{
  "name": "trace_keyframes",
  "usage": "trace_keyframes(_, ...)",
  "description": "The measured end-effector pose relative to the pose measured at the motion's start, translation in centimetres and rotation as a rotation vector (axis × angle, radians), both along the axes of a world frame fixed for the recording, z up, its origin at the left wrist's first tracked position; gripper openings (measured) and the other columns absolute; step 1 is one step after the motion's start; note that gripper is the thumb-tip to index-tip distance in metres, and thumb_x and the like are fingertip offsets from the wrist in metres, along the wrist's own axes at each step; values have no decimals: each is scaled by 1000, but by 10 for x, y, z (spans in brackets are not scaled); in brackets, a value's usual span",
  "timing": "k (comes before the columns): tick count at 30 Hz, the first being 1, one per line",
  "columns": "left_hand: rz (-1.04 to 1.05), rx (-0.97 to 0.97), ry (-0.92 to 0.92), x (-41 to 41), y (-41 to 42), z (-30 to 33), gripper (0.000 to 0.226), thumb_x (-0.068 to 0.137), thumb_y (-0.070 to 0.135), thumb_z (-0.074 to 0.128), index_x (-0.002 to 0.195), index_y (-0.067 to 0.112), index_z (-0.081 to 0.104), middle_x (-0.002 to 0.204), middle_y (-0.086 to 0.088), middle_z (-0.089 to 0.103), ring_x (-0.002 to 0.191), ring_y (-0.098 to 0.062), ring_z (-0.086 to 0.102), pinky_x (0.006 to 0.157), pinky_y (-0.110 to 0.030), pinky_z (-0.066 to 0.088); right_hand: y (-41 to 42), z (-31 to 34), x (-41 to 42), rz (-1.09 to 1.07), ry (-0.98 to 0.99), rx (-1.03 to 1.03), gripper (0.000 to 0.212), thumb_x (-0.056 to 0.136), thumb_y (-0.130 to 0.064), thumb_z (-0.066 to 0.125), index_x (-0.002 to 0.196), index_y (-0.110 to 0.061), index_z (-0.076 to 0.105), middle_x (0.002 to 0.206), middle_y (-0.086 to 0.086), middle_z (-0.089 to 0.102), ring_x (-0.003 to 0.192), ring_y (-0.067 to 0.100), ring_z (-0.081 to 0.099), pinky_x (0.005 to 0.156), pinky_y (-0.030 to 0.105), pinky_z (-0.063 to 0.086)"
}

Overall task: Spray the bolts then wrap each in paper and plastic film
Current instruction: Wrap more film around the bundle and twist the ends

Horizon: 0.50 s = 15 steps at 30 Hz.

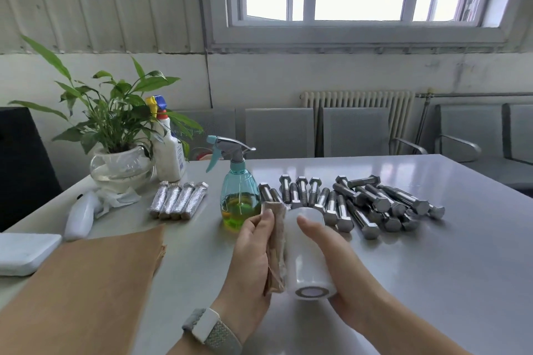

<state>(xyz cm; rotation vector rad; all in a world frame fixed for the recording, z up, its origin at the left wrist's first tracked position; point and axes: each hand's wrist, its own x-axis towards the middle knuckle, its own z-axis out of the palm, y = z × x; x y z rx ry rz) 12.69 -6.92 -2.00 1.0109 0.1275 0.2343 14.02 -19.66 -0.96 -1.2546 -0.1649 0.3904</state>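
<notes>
1. The left hand (253,251) grips a paper-wrapped bolt (276,248), its long axis running away from the person.
2. The film roll (307,253) lies parallel, touching the bolt's right side; the right hand (334,259) cups it with curled fingers.
3. Film already seems to reach the paper, though that is unclear.
4. Bare bolts (360,204) lie beyond.

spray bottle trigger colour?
Teal trigger on the spray bottle; metallic grey head, yellow-green liquid inside. Clearest in the head view.
</notes>
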Motion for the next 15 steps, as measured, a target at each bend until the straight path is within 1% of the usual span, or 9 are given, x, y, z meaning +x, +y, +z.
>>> trace_keyframes(2,11,-30,-35,-2,-2,-1,49,82,38,70,119,7,59,108,-23,70,98,-37,69,81,-46,56,4,-3,-1,-78,-71,-31,63,75,-55,76,120,-13,61,109,16,70,96,33,71,71,42,58)
trace_keyframes(4,7,-54,-77,-3,-2,-2,44,79,35,78,113,10,66,106,-20,71,94,-33,70,75,-40,57,9,-4,-3,-132,-117,-61,65,77,-65,68,118,-14,60,110,15,70,97,31,70,78,49,59)
trace_keyframes(5,0,-54,-97,-4,-2,-4,40,77,33,78,110,12,70,105,-19,71,92,-31,71,73,-37,57,10,-5,-4,-146,-111,-68,63,81,-69,62,115,-16,61,107,14,71,94,29,71,76,48,60)
trace_keyframes(6,-8,-49,-106,-4,-1,-6,37,76,31,77,108,12,72,105,-20,71,92,-30,70,73,-36,57,11,-4,-5,-152,-92,-62,56,87,-68,55,112,-19,62,103,12,72,89,28,73,69,44,60)
trace_keyframes(8,-28,-39,-111,-3,-2,-9,38,77,29,74,109,10,71,109,-22,70,94,-32,69,75,-38,57,11,-2,-6,-169,-68,-59,43,94,-61,45,103,-25,66,95,9,74,82,24,73,59,37,58)
trace_keyframes(10,-42,-36,-116,-2,-4,-11,39,78,28,71,113,11,67,108,-20,69,95,-31,68,74,-39,56,11,-3,-4,-193,-92,-81,42,90,-63,52,102,-25,65,96,7,72,87,25,72,68,44,60)
trace_keyframes(11,-43,-39,-118,-1,-4,-11,39,77,29,70,113,14,65,106,-18,69,92,-29,68,71,-38,56,11,-5,-3,-195,-95,-75,50,82,-66,56,106,-23,63,99,7,71,91,25,70,75,47,60)
trace_keyframes(12,-41,-41,-121,-1,-4,-12,39,77,30,69,113,16,64,103,-15,69,89,-26,68,68,-36,56,10,-4,-3,-186,-85,-59,55,77,-67,60,108,-21,63,101,8,71,91,25,70,76,48,59)
trace_keyframes(15,-12,-40,-115,-1,-3,-11,39,75,31,68,111,17,62,95,-11,70,82,-22,70,64,-32,56,5,-1,-4,-86,-37,-14,54,74,-61,70,105,-17,71,94,10,74,79,25,73,60,39,58)
